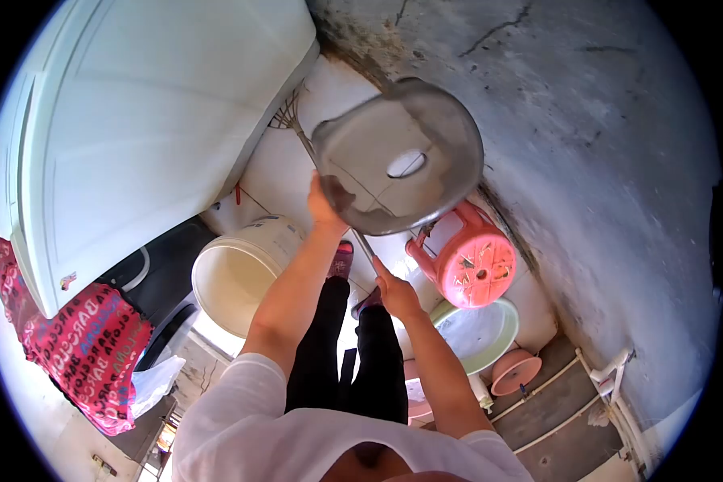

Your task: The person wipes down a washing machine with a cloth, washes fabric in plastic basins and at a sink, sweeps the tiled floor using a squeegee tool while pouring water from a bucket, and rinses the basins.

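Hands are apart. Right hand (397,296) is closed around the lower handle of a rake (305,144). Left hand (325,201) is farther up, at the near-left rim of a grey see-through plastic piece (369,153) with an oval hole; fingers partly covered, so can't tell whether it grips the rim, the handle, or both.

Rake location: runs up and left from the right hand, passes the left hand and the grey piece's edge, tines out over the tiled floor (269,173) near the white appliance (169,96). Grey piece sits over the floor, between appliance and wall (586,136).

Doing it well, my read: let the right hand steer from the lower handle and use the left as a guide or steady point. Keep the tines low and flat, strokes short; wire tines likely flex and could snag on the appliance's bottom edge.

Watch the grey piece. It looks smooth and could slip or knock the pink stool (478,269), which is just beside it. If the left hand has both items, better to set the grey piece down first. White bucket (273,241) is close to the left forearm, so keep that elbow clear. Shoe (341,259) is near the handle; mind the footing.
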Available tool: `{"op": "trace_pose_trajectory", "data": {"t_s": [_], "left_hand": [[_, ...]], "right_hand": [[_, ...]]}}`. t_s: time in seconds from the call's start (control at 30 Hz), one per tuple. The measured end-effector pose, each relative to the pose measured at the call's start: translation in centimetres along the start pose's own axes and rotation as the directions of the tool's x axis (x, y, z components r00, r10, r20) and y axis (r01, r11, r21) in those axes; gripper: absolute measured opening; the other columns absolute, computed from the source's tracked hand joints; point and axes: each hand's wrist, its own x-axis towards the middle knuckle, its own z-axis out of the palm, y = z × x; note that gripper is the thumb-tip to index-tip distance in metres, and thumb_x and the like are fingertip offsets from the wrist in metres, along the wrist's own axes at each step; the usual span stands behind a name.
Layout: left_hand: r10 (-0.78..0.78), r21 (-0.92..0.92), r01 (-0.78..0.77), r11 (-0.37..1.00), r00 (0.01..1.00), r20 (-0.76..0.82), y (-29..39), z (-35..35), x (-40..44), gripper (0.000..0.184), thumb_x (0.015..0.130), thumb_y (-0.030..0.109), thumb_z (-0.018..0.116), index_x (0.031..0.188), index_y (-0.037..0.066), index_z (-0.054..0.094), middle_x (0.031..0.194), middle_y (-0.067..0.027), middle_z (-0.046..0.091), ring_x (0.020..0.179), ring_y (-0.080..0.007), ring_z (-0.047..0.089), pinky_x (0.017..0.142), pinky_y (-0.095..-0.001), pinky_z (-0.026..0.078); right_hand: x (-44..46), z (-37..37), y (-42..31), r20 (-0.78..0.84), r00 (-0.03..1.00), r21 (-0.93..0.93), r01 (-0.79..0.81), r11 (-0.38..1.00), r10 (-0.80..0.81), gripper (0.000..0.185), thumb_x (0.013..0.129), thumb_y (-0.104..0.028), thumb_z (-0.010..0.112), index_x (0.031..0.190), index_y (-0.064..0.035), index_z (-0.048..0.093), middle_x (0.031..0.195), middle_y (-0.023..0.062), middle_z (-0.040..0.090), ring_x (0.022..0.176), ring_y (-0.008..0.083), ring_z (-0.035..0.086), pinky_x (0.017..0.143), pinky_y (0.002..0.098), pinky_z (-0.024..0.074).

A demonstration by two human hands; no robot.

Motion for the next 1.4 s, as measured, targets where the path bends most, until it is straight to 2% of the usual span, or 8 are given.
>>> {"op": "trace_pose_trajectory", "data": {"t_s": [0.4,0.47,0.6,0.73,0.87,1.1,1.23,1.4], "left_hand": [[0.286,-0.42,0.202,0.884,0.478,0.831,12.5,-7.3,-8.3,0.037,0.082,0.044,0.028,0.07,0.013,0.043,0.057,-0.0005,0.04,0.051,-0.0197,0.04,0.056,-0.0378,0.034],[0.206,-0.323,-0.209,0.923,0.978,-0.043,14.5,-3.9,-15.3,0.034,0.083,0.042,0.03,0.07,0.014,0.043,0.053,0.002,0.038,0.05,-0.0169,0.04,0.057,-0.0324,0.036],[0.302,-0.412,0.022,0.911,0.645,0.702,17.1,-12.7,-13.8,0.026,0.083,0.037,0.037,0.074,0.014,0.047,0.053,0.0052,0.037,0.051,-0.011,0.04,0.054,-0.0276,0.036],[0.343,-0.275,-0.211,0.938,0.467,0.815,18.5,-10.1,-20.7,0.029,0.082,0.036,0.039,0.086,0.01,0.051,0.066,0.0005,0.049,0.065,-0.015,0.048,0.066,-0.0327,0.04],[0.402,-0.162,-0.376,0.912,0.746,0.532,18.9,-10.1,-25.0,0.034,0.08,0.035,0.043,0.105,0.013,0.05,0.098,-0.0073,0.053,0.089,-0.0225,0.05,0.08,-0.0378,0.04],[0.35,0.125,-0.514,0.849,0.724,0.594,20.5,-8.4,-27.2,0.04,0.08,0.035,0.044,0.111,0.012,0.047,0.11,-0.0088,0.049,0.099,-0.0244,0.047,0.088,-0.0387,0.035],[0.241,-0.015,-0.337,0.941,0.642,0.728,22.5,-10.1,-25.6,0.038,0.079,0.039,0.043,0.105,0.012,0.05,0.1,-0.005,0.053,0.092,-0.0231,0.05,0.081,-0.0357,0.039],[0.241,-0.072,-0.257,0.964,0.721,0.65,25.2,-11.0,-25.4,0.036,0.08,0.042,0.041,0.099,0.013,0.052,0.089,-0.0024,0.054,0.083,-0.021,0.051,0.073,-0.0318,0.039]], "right_hand": [[-21.6,4.7,8.9,-0.18,0.96,0.075,-0.204,0.976,0.215,0.044,0.085,-0.027,0.039,0.127,-0.0276,0.025,0.095,0.0216,0.054,0.082,0.0385,0.053,0.071,0.043,0.0415],[-26.2,5.4,9.4,-0.295,0.949,0.024,-0.104,0.994,0.106,0.045,0.085,-0.026,0.038,0.128,-0.026,0.024,0.095,0.0216,0.054,0.08,0.0388,0.053,0.07,0.0445,0.0415],[-31.1,3.8,5.5,0.014,0.919,0.084,-0.394,0.915,0.394,0.045,0.085,-0.026,0.037,0.128,-0.0234,0.023,0.097,0.0222,0.053,0.081,0.0394,0.053,0.07,0.045,0.0417],[-24.8,2.3,3.6,-0.023,0.968,0.068,-0.247,0.967,0.249,0.048,0.084,-0.023,0.036,0.129,-0.0289,0.02,0.104,0.0196,0.052,0.078,0.0401,0.053,0.071,0.0463,0.0416],[-11.0,-1.2,1.9,-0.15,0.988,-0.12,-0.043,0.992,0.025,0.041,0.086,-0.022,0.033,0.126,-0.026,0.026,0.088,0.0208,0.056,0.074,0.0375,0.054,0.067,0.0445,0.0422],[-17.1,7.9,6.5,-0.281,0.925,0.289,-0.174,0.941,0.257,0.042,0.084,-0.016,0.036,0.125,-0.027,0.03,0.085,0.0179,0.057,0.07,0.0338,0.056,0.059,0.0415,0.0455],[-26.4,13.4,2.8,0.028,0.825,0.762,-0.383,0.523,0.565,0.039,0.086,-0.022,0.038,0.123,-0.0336,0.035,0.055,0.0063,0.048,0.039,0.0109,0.043,0.034,0.0259,0.0379],[-31.8,19.0,0.4,-0.179,0.847,0.558,-0.332,0.76,0.501,0.04,0.086,-0.021,0.037,0.125,-0.0273,0.033,0.055,0.0063,0.047,0.04,0.0127,0.044,0.034,0.0269,0.0388]]}}
